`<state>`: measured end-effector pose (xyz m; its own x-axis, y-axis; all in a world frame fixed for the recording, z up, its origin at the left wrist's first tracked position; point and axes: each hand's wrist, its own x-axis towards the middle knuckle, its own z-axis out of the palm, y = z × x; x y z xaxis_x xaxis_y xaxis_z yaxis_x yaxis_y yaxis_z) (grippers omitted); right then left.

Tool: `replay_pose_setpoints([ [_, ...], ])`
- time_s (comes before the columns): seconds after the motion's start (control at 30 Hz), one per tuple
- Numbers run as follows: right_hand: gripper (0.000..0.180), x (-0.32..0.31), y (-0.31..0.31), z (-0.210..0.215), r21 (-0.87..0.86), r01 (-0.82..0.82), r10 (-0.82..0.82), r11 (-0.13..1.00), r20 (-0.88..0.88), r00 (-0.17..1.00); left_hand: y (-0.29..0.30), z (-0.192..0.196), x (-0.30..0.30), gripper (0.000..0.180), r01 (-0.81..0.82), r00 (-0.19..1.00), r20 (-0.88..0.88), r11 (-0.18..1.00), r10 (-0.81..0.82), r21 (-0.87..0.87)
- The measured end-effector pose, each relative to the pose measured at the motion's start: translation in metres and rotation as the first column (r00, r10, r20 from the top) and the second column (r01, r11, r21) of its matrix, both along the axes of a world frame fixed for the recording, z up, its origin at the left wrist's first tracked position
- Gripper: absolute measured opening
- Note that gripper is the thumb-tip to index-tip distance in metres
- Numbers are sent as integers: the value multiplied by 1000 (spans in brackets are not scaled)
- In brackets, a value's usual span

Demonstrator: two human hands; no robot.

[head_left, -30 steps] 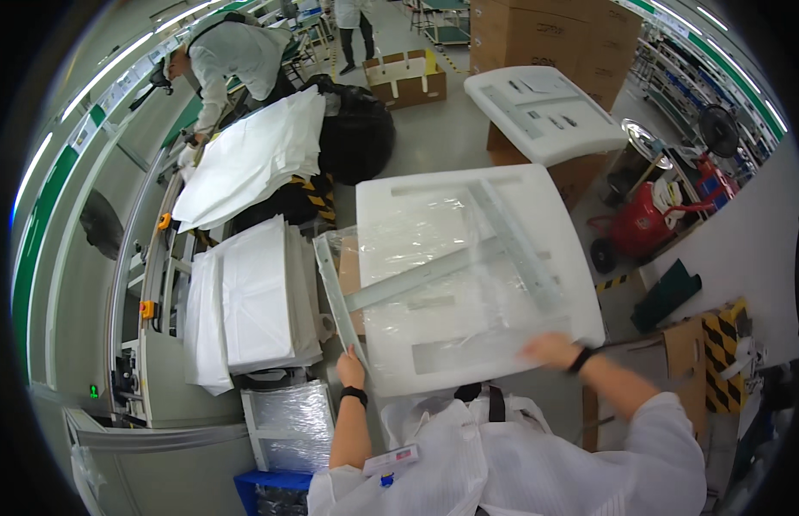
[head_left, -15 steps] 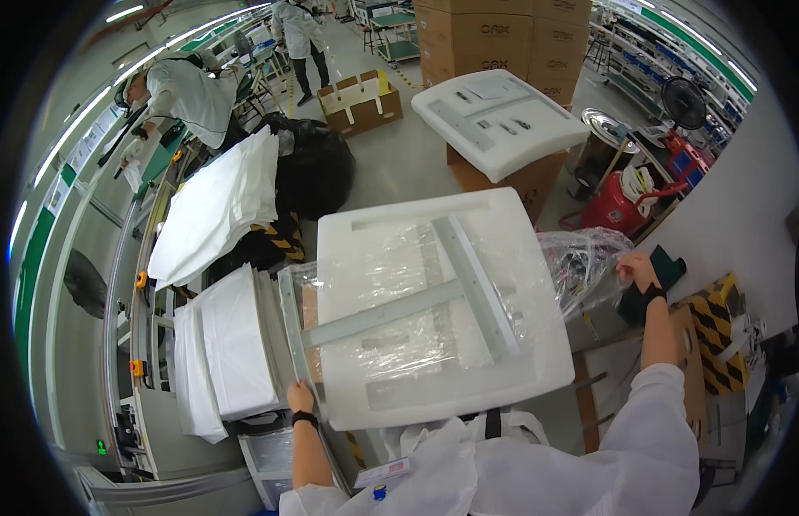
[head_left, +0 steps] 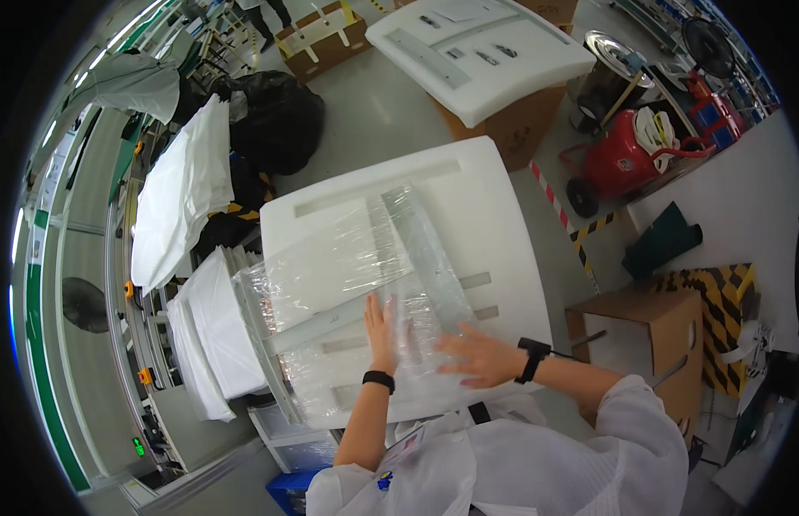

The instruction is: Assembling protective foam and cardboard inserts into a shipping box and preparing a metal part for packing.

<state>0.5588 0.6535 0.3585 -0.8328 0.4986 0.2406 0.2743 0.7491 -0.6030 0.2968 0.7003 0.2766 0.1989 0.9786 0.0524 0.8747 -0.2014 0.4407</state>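
Both our hands lie flat, fingers spread, left hand (head_left: pixel 379 325) and right hand (head_left: pixel 475 356), pressing the clear plastic film (head_left: pixel 348 267) onto the white foam tray (head_left: pixel 494 215). Risk: film wrinkles or slips under uneven pressure.

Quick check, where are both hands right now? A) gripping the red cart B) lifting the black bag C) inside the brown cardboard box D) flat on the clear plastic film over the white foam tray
D: the left hand and right hand both lie palm-down on the clear plastic film spread across the white foam tray, fingers spread.
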Motion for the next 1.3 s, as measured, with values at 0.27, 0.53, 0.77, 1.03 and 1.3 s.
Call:
replay_pose_setpoints([
  [0.27,55,-47,-19,-48,54,7,-17,999,182,983,-5,16,40,79,73,996,-35,984,-79,-161],
  [0.53,7,105,-37,-58,-999,42,-998,-5,3,-68,-54,35,75,49,372,877,360,924,-318,-90],
  [0.77,18,174,-110,-129,-909,-335,-954,-246,288,-83,-116,-1,60,16,697,712,191,647,-675,-309],
  [1.03,28,260,-99,-52,-317,876,-921,-364,-22,-390,-101,17,52,17,781,552,208,413,-808,-469],
  [1.3,47,23,113,53,249,815,-791,522,-215,573,38,59,21,22,325,806,586,887,-78,-329],
])
